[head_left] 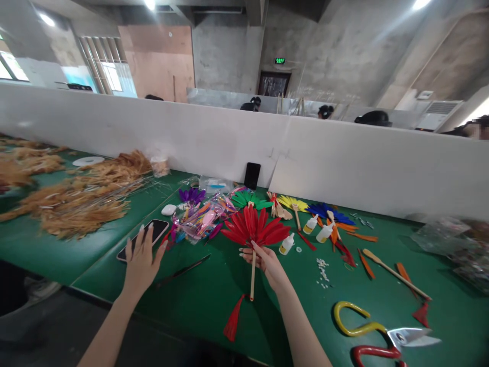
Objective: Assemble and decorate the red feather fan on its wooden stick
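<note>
My right hand (267,262) grips the wooden handle of a red feather fan (254,228), thumb on the front near the base of the feathers. The fan stands upright, and a red tassel (232,322) hangs from the handle's lower end. My left hand (143,257) is open with fingers spread, over or on the lower part of a smartphone (153,233); whether it touches is unclear. To its right, black tweezers or a similar thin dark tool (187,270) lie on the green table. A small glue bottle (286,244) stands just right of the red fan.
Behind lie purple (192,195), green (244,200), yellow (293,203) and blue (324,211) feather fans, plus bagged feathers (204,216). Large scissors (382,331) rest front right, near a bare wooden handle (395,272). Brown dried grass (84,204) covers the left. A white partition (214,132) bounds the table.
</note>
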Motion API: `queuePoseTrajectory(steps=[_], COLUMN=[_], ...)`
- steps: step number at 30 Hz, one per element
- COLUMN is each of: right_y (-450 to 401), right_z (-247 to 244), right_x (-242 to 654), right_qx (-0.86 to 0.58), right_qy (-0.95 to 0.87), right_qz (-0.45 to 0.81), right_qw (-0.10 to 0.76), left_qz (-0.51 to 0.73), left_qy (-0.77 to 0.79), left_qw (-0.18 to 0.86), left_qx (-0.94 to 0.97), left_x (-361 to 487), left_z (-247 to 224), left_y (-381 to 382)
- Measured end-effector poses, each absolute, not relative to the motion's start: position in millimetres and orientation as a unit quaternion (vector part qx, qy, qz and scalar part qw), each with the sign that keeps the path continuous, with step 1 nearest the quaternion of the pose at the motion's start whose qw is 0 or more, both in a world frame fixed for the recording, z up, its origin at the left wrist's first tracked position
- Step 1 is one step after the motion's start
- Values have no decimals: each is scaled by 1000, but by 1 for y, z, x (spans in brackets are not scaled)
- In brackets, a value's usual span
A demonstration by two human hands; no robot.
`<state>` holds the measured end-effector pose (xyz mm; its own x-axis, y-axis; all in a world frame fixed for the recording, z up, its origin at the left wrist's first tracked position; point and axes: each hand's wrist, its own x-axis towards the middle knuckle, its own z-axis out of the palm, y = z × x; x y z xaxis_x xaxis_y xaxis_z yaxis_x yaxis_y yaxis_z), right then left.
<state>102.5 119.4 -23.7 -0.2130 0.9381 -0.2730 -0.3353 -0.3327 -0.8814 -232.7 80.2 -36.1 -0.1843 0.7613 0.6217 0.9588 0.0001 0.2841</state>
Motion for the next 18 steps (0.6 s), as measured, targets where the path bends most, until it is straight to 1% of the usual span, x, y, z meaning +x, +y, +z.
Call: queuePoseTrajectory(steps=[2,3,4,6,7,9,11,18], right_y=[119,119,119,119,119,119,119,117], right_z=[-22,-22,-22,-22,-22,-22,-21,-19], right_x=[102,101,101,101,100,100,99,99], right_qx=[-434,-437,-440,-446,-449,-452,-449,-440], right_qy=[-351,-351,-350,-347,-346,-345,-345,-334], right_qz=[690,686,682,669,662,650,645,636], right_qw=[461,464,469,483,491,504,513,538], left_qz=[-386,-403,-415,-404,-391,-372,-369,-400], left_qy=[-673,-645,-623,-572,-550,-517,-495,-480], left_qw=[70,2,-85,-296,-341,-397,-431,-483], left_qx=[-627,-650,-657,-649,-654,-661,-658,-613], left_x=[-212,-198,-182,-148,-132,-103,-85,-85], left_z=[-17,-9,-2,7,9,10,7,-8], left_y=[86,89,93,100,105,115,126,140])
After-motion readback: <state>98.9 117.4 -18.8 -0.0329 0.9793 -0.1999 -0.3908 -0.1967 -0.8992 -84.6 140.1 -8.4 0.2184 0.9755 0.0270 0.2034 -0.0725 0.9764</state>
